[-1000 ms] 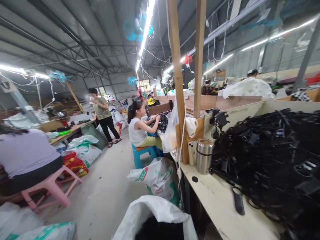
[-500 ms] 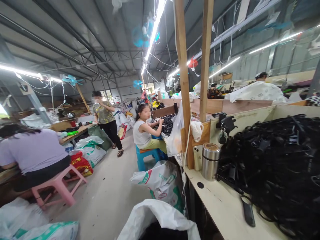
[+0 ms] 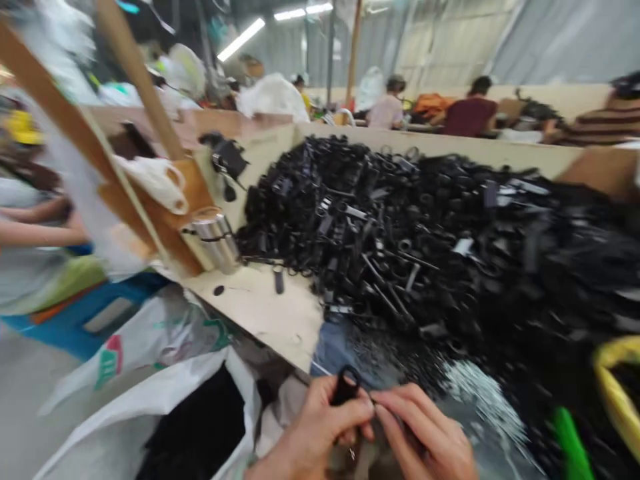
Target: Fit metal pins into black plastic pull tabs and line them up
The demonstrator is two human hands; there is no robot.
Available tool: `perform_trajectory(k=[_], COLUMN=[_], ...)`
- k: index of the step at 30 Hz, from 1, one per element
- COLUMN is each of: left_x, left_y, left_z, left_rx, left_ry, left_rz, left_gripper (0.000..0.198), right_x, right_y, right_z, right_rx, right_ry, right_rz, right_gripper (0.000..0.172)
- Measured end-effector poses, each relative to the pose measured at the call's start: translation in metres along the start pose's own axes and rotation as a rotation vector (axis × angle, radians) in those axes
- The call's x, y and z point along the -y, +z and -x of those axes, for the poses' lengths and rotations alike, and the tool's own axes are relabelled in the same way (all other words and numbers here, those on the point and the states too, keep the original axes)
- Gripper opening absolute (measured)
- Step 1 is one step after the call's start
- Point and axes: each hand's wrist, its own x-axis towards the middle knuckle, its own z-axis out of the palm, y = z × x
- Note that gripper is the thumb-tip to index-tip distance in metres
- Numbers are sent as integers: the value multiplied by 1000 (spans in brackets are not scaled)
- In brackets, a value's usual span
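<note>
Gripping a small black looped piece point(image 3: 346, 385) between thumb and fingers, the left hand point(image 3: 320, 420) holds it loop upward, low in view at the near side of the desk point(image 3: 265, 310). The right hand point(image 3: 425, 427) brings thumb and forefinger together right beside it — whether they pinch anything, I cannot tell. The piece looks light and fairly soft, likely bendy at the loop and not fragile; the flat part below the loop seems the surest place to hold.

A great heap of black pieces point(image 3: 370, 233) covers much of the pale desk, with a steel flask point(image 3: 216, 239) at its left edge and whitish strands point(image 3: 487, 393) near the right hand. A white sack point(image 3: 140, 393) gapes below, at left. Beyond — people sitting under strip lights point(image 3: 241, 40), all rather blurred.
</note>
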Motion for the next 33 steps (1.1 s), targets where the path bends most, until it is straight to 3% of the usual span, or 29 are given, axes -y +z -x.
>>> perform_trajectory(k=[10,22,33], left_x=[-6,-9,-9], left_y=[11,14,14], left_z=[-2,2,-1], left_rx=[-4,-45,-57], left_ry=[-28,5,37], left_rz=[-178,-217,-229], left_gripper=[49,47,39], right_x=[0,-1,-2], right_y=[-3,2,-3], right_z=[1,3,3], right_rx=[-81,-138,-95], right_ry=[224,234,143], right_rz=[-109,-137,-60], right_gripper=[16,15,15])
